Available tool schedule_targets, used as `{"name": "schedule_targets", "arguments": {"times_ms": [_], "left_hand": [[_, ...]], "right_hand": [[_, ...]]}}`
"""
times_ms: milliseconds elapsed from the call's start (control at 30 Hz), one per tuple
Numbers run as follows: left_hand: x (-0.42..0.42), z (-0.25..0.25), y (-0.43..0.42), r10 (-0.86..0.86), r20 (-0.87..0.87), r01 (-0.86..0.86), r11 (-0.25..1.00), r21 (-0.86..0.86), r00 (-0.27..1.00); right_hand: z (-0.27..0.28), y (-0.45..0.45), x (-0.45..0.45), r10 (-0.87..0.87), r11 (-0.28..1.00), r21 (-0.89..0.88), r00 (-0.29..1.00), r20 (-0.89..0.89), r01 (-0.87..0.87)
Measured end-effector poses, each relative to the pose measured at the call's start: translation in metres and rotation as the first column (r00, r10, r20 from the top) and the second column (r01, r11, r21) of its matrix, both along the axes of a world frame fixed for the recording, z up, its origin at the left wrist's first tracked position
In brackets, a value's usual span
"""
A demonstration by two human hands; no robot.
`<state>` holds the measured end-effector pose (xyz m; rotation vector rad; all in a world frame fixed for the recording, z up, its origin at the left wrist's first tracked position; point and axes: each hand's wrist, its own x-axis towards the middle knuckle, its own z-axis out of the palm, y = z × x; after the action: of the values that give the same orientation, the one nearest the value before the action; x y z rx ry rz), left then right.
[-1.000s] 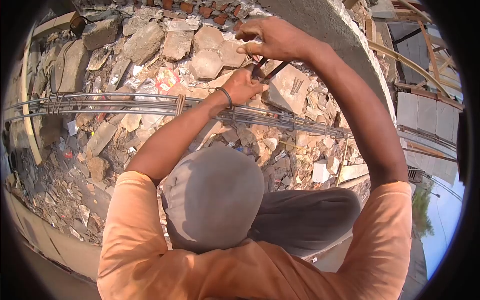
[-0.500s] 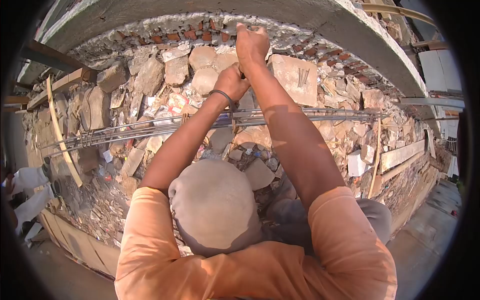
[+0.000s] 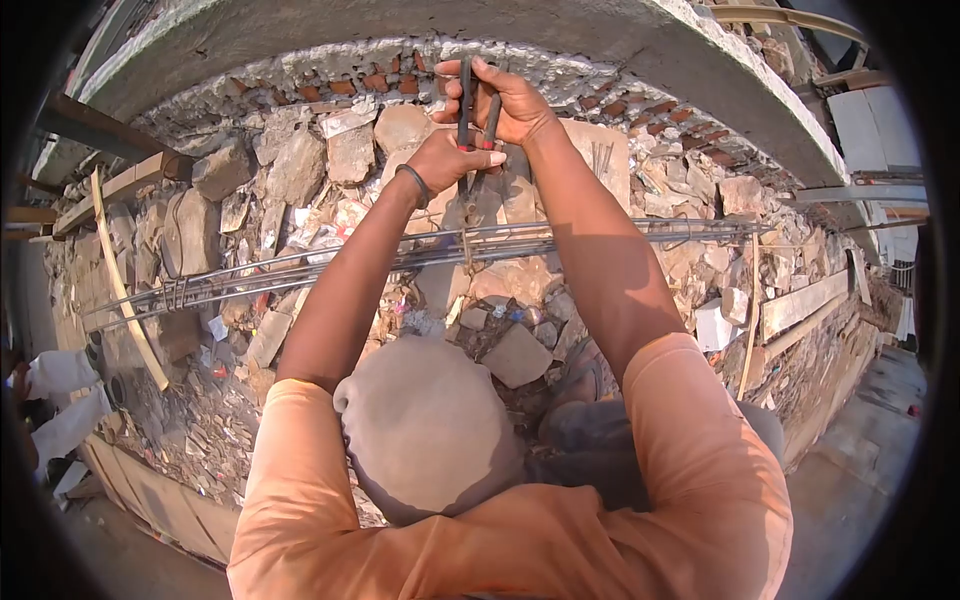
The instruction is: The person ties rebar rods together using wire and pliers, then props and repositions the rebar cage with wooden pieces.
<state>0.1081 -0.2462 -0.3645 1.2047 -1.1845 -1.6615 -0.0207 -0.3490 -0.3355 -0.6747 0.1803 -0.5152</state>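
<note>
A pair of pincers (image 3: 465,105) with dark handles and red marks points its jaw end down toward a bundle of steel rods (image 3: 520,237). My left hand (image 3: 440,165), a dark band at its wrist, is closed on the lower part of the pincers, thumb stretched across. Above it, my right hand (image 3: 518,108) has its fingers bent around the spread handles. The jaws are partly hidden by my left hand and are hard to make out. A wire loop (image 3: 467,248) goes around the rods just below.
Several short thin wires (image 3: 603,155) lie on a flat slab (image 3: 580,160) to the right. Broken stones and rubble cover the ground. A concrete beam (image 3: 420,32) runs along the far side. Wooden strips (image 3: 125,280) lie at left, and a person's pale clothing (image 3: 65,375) shows at the left edge.
The pincers' handles have come into view and stand apart. My right hand has turned and unfolded from a closed posture around them; my left hand has moved slightly left, its thumb stretched out.
</note>
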Motion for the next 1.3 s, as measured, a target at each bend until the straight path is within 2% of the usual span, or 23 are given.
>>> {"name": "schedule_targets", "arguments": {"times_ms": [33,67,133,167,267,300,367,400,433,533,667,700,800,833,933,1000,1033,1067,1133,1167,1200,1267,1300], "left_hand": [[0.000,-0.005,-0.005,0.004,0.052,-0.004,1.000,0.002,0.999],[-0.001,-0.009,-0.009,0.009,0.103,-0.010,1.000,0.003,0.995],[-0.017,0.019,0.009,0.163,0.542,-0.142,0.987,-0.082,0.824],[-0.031,0.006,0.021,0.361,0.515,-0.188,0.915,-0.357,0.777],[-0.058,-0.013,0.022,0.561,0.595,-0.318,0.824,-0.470,0.575],[-0.055,-0.005,0.021,0.564,0.542,-0.351,0.821,-0.450,0.623],[-0.035,0.000,0.018,0.289,0.117,-0.275,0.954,-0.121,0.950],[-0.021,-0.001,0.018,0.154,-0.150,-0.152,0.988,0.024,0.977],[-0.009,-0.012,0.015,0.008,-0.327,-0.005,1.000,0.010,0.945],[0.002,-0.018,0.006,-0.166,-0.523,0.182,0.983,-0.021,0.836],[0.000,0.007,0.017,-0.120,-0.283,0.176,0.967,0.185,0.952],[0.003,-0.007,0.010,-0.142,0.053,0.138,0.987,0.080,0.988],[-0.027,0.016,0.030,0.311,0.340,-0.236,0.941,-0.243,0.888],[-0.034,0.012,0.031,0.371,0.371,-0.267,0.915,-0.303,0.851],[-0.037,0.023,0.025,0.409,0.411,-0.327,0.909,-0.257,0.815],[-0.023,0.013,0.015,0.184,0.182,-0.153,0.974,-0.170,0.966],[-0.018,-0.005,0.007,0.107,0.077,-0.097,0.988,-0.124,0.991],[-0.015,-0.016,-0.001,0.031,-0.031,-0.034,0.995,-0.095,0.999],[-0.022,-0.005,-0.001,0.090,0.303,-0.060,0.993,-0.106,0.949],[-0.030,0.009,0.003,0.165,0.411,-0.138,0.986,-0.093,0.897],[-0.035,0.019,0.008,0.221,0.519,-0.208,0.975,-0.083,0.826],[-0.035,0.014,0.010,0.216,0.238,-0.219,0.976,-0.012,0.947],[-0.029,0.007,0.007,0.181,0.032,-0.181,0.983,0.002,0.983]], "right_hand": [[-0.003,0.000,0.004,-0.008,0.999,0.051,0.999,0.040,0.006],[-0.007,0.001,0.006,-0.164,0.986,0.011,0.979,-0.121,0.167],[-0.003,0.018,0.008,-0.465,0.883,-0.144,0.792,-0.397,0.446],[0.012,0.031,0.014,-0.596,0.785,-0.201,0.629,-0.499,0.586],[0.021,0.054,0.035,-0.813,0.567,-0.573,0.289,-0.505,0.592],[0.004,0.044,0.031,-0.853,0.521,-0.746,0.295,-0.431,0.415],[0.016,0.031,0.009,-0.501,0.841,-0.404,0.802,-0.325,0.361],[0.020,0.026,-0.002,-0.267,0.946,-0.233,0.950,-0.163,0.226],[0.012,0.016,-0.002,-0.089,0.993,-0.070,0.995,0.039,0.092],[0.009,0.018,0.011,-0.100,0.990,-0.083,0.986,0.134,0.111],[0.012,0.015,0.005,-0.153,0.983,-0.124,0.977,-0.150,0.135],[0.022,0.025,0.007,-0.345,0.938,-0.129,0.907,-0.243,0.323],[0.031,0.048,0.025,-0.735,0.658,-0.374,0.450,-0.508,0.653],[0.030,0.055,0.033,-0.796,0.596,-0.492,0.384,-0.468,0.635],[0.030,0.044,0.021,-0.631,0.757,-0.508,0.659,-0.409,0.411],[0.033,0.027,0.001,-0.338,0.935,-0.176,0.923,-0.183,0.308],[0.022,0.020,-0.001,-0.358,0.927,-0.212,0.899,-0.251,0.309],[0.016,0.019,0.005,-0.559,0.823,-0.362,0.738,-0.379,0.437],[0.022,0.036,0.024,-0.841,0.535,-0.670,0.252,-0.479,0.515],[0.035,0.049,0.022,-0.872,0.453,-0.788,0.022,-0.489,0.417],[0.035,0.053,0.020,-0.880,0.461,-0.800,0.078,-0.469,0.383],[0.036,0.056,0.013,-0.890,0.455,-0.833,0.194,-0.412,0.316],[0.039,0.054,0.001,-0.753,0.628,-0.670,0.528,-0.393,0.396]]}}
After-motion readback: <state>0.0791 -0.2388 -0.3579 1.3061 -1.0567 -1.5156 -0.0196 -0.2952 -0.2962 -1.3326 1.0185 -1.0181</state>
